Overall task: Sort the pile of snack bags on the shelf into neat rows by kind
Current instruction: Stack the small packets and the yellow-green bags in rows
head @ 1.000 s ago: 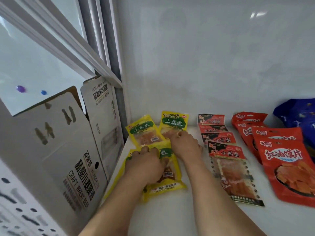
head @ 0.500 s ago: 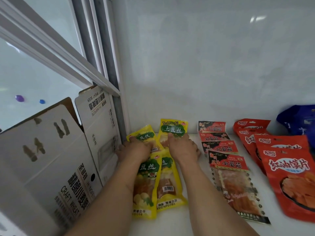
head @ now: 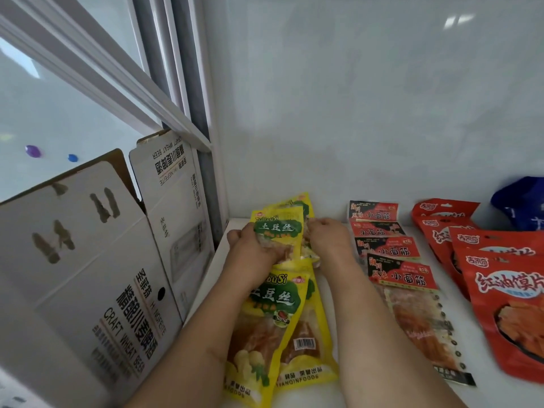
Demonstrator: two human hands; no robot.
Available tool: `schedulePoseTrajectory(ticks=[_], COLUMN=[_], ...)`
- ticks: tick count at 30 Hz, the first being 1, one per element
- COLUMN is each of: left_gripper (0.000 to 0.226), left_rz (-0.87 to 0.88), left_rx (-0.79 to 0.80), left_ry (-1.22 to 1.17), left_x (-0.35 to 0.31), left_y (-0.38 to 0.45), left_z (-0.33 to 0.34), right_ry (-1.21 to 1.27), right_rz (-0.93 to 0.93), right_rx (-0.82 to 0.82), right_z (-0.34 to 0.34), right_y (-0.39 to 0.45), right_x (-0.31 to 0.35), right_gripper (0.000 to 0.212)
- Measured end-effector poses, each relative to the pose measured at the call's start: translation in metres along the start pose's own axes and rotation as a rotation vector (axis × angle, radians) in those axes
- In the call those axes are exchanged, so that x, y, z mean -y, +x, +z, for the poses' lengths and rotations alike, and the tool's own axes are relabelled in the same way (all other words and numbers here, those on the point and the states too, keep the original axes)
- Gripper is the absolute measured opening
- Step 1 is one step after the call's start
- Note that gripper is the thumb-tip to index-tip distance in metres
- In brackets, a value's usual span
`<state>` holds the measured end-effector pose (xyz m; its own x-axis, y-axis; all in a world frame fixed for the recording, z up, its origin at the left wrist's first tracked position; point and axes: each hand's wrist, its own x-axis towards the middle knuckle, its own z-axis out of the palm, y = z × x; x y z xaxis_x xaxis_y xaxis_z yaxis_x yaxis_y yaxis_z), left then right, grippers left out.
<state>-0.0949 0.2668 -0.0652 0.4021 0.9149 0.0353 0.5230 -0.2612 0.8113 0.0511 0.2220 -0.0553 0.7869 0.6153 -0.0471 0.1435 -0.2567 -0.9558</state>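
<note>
Both hands are down on the yellow snack bags near the middle of the frame. The left hand [head: 250,248] has its fingers curled round the left edge of the upper yellow bag [head: 278,228], while the right hand [head: 329,241] pinches the bag's right side with bent fingers — a second yellow bag peeks out just behind it. Below them, two more yellow bags [head: 276,325] lie overlapped, running down toward the lower edge of the frame between the forearms.

Just right of the right wrist, a row of red-and-black packets [head: 391,251] steps back toward the wall, each overlapping the next. Further right sit the larger red pouches [head: 506,290], cut off by the frame's edge, with a blue bag [head: 524,201] at the far right.

The white shelf [head: 347,319] shows a bare strip between the yellow bags and the packets. On the left a cardboard box [head: 97,278] stands close beside the shelf's edge — little room on that side.
</note>
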Motion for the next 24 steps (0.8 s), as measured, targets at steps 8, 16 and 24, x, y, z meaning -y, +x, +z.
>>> schedulePoseTrajectory(ticks=[8, 16, 24], left_gripper=[0.054, 0.055, 0.067], left_rz=[-0.012, 0.043, -0.009], left_rx=[-0.015, 0.012, -0.009], left_ry=[-0.106, 0.096, 0.168], left_x=[-0.006, -0.004, -0.004], left_y=[0.013, 0.03, 0.024], left_z=[0.003, 0.016, 0.019], right_ry=[0.032, -0.363, -0.56], right_rz=[0.02, 0.014, -0.024], right_rx=[0.011, 0.088, 0.101], right_z=[-0.002, 0.005, 0.016], right_y=[0.002, -0.004, -0.002], right_x=[0.008, 0.011, 0.008], right_gripper=[0.031, 0.038, 0.045])
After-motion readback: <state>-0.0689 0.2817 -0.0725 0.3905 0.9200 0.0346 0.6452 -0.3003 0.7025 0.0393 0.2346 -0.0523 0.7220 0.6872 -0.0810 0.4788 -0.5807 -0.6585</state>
